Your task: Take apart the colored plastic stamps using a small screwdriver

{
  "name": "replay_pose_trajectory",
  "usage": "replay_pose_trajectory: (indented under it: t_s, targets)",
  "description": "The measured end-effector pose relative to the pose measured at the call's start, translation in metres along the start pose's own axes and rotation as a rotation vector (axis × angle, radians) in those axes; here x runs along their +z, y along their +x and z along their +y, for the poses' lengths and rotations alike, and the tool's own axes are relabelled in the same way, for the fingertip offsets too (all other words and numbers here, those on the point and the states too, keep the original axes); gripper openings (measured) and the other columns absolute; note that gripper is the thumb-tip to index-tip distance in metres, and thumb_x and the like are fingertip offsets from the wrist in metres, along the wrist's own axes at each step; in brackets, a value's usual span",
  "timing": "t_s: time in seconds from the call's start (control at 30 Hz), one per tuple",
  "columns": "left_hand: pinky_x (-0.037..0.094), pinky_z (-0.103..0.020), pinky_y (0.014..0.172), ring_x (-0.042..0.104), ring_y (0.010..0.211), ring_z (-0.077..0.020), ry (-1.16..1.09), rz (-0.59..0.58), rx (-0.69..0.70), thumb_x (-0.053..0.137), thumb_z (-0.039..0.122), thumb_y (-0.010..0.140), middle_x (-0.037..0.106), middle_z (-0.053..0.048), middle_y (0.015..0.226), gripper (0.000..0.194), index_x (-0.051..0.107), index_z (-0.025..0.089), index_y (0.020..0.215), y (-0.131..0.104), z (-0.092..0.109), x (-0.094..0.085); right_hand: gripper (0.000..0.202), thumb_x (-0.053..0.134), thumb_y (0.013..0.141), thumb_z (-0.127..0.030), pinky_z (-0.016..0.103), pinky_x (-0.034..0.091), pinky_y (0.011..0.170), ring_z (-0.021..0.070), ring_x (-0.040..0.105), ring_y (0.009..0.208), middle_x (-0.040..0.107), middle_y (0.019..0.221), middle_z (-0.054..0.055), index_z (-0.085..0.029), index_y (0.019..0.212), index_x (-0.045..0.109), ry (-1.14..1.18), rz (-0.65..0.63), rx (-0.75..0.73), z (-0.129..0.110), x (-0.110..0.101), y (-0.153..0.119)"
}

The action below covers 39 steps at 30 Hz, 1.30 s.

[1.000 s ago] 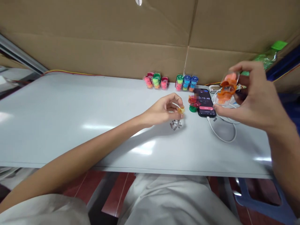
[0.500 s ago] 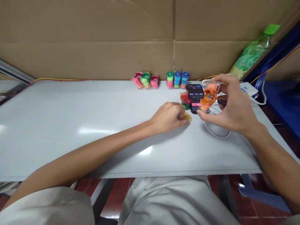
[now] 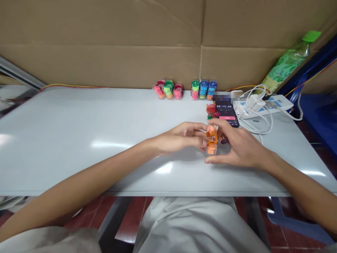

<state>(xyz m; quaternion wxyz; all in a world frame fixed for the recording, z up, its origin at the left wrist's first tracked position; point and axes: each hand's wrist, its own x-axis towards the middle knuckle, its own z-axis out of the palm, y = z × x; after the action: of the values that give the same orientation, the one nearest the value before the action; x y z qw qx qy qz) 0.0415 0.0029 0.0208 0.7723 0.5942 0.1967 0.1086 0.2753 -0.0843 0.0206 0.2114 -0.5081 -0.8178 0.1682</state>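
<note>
My left grip (image 3: 181, 137) is part open, thumb and fingertips at the near-left side of an orange piece (image 3: 211, 148) that appears to be in a clear case. Whether these fingers bear its weight, I cannot tell. My right grip (image 3: 240, 147) is spread wide around the same piece: forefinger by its far end, thumb just below its near end. Firm contact there cannot be confirmed. The orange piece therefore sits between my two grips, over the desk (image 3: 79, 119). A dark piece (image 3: 224, 141) shows inside my right grip, by the curled fingers; how it is held is unclear.

Just beyond the right forefinger lies a red piece (image 3: 211, 109), with a phone (image 3: 226, 114) beside it, its timer reading 00:15:49. Farther ahead of both grips stand two groups of cased coloured pieces (image 3: 203, 90), three in each. Beyond and to the right of my right grip are white cables (image 3: 272, 123), a power strip (image 3: 283, 103) and a tilted green-capped bottle (image 3: 285, 66).
</note>
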Motion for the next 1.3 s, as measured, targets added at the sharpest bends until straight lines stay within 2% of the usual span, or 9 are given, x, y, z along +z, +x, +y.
replay_pose_trajectory:
  t_s: [0.2,0.33,0.4,0.47,0.57,0.67,0.73,0.83,1.3]
  targets:
    - [0.053,-0.024,0.072,0.070,0.083,-0.0122,-0.157,0.107,0.020,0.080,0.025,0.096,0.075,-0.006,0.099,0.025,0.064,0.017,0.112,-0.021,-0.006,0.007,0.097,0.082,0.085,-0.068,0.040,0.060,0.077,0.0285,0.075,0.096,0.074,0.115,0.007,-0.033,0.161,0.032,0.171,-0.008,-0.034,-0.011,-0.001,0.005]
    - [0.051,-0.022,0.061,0.074,0.081,-0.0145,-0.113,0.189,0.011,0.078,0.028,0.096,0.079,-0.009,0.106,0.022,0.061,0.018,0.106,-0.022,-0.003,0.004,0.039,0.055,0.108,-0.044,0.040,0.060,0.077,0.0226,0.069,0.086,0.069,0.097,0.003,-0.035,0.146,0.054,0.450,0.212,-0.088,-0.037,-0.030,0.023]
    - [0.046,-0.020,0.053,0.075,0.076,-0.0148,-0.077,0.205,-0.034,0.073,0.029,0.099,0.080,-0.010,0.110,0.020,0.061,0.019,0.111,-0.023,-0.004,0.003,0.028,0.051,0.109,-0.040,0.042,0.062,0.075,0.0237,0.070,0.083,0.072,0.096,0.002,-0.039,0.136,0.061,0.508,0.300,-0.074,-0.066,-0.050,0.033]
    - [0.045,-0.019,0.051,0.076,0.075,-0.0155,-0.083,0.225,-0.066,0.071,0.029,0.099,0.081,-0.011,0.110,0.020,0.060,0.020,0.112,-0.025,-0.006,0.004,0.014,0.054,0.107,-0.035,0.044,0.064,0.076,0.0259,0.075,0.089,0.074,0.101,0.002,-0.038,0.114,0.066,0.407,0.301,-0.100,-0.097,-0.069,0.043]
    - [0.054,-0.023,0.057,0.080,0.082,-0.0199,-0.136,0.238,-0.072,0.075,0.033,0.098,0.081,-0.011,0.109,0.026,0.057,0.020,0.111,-0.026,-0.011,0.007,0.007,0.060,0.103,-0.040,0.047,0.063,0.069,0.0294,0.075,0.084,0.075,0.096,0.003,-0.038,0.100,0.067,0.231,0.355,-0.169,-0.120,-0.083,0.051]
    - [0.063,-0.030,0.068,0.082,0.090,-0.0232,-0.186,0.222,-0.041,0.076,0.037,0.099,0.080,-0.013,0.113,0.031,0.059,0.018,0.117,-0.026,-0.015,0.010,0.007,0.067,0.101,-0.045,0.047,0.062,0.068,0.0283,0.076,0.080,0.080,0.101,0.000,-0.039,0.103,0.066,0.109,0.258,-0.149,-0.106,-0.077,0.051]
    - [0.065,-0.032,0.073,0.082,0.091,-0.0232,-0.193,0.209,-0.026,0.074,0.036,0.101,0.080,-0.014,0.114,0.029,0.062,0.016,0.119,-0.026,-0.017,0.012,0.011,0.068,0.099,-0.049,0.049,0.058,0.062,0.0280,0.073,0.068,0.080,0.089,-0.001,-0.038,0.103,0.067,0.041,0.292,-0.196,-0.091,-0.069,0.049]
    - [0.066,-0.032,0.074,0.083,0.089,-0.0230,-0.196,0.191,-0.017,0.072,0.034,0.103,0.080,-0.013,0.112,0.025,0.065,0.016,0.118,-0.027,-0.017,0.015,0.013,0.062,0.105,-0.048,0.045,0.054,0.057,0.0250,0.073,0.066,0.079,0.086,-0.001,-0.036,0.105,0.066,-0.018,0.284,-0.171,-0.077,-0.062,0.047]
    - [0.066,-0.033,0.075,0.083,0.085,-0.0232,-0.262,0.193,-0.020,0.073,0.027,0.098,0.081,-0.013,0.104,0.024,0.067,0.015,0.118,-0.030,-0.012,0.017,0.002,0.069,0.102,-0.040,0.045,0.061,0.063,0.0238,0.078,0.074,0.082,0.091,-0.005,-0.038,0.104,0.069,0.064,0.271,-0.185,-0.076,-0.061,0.048]
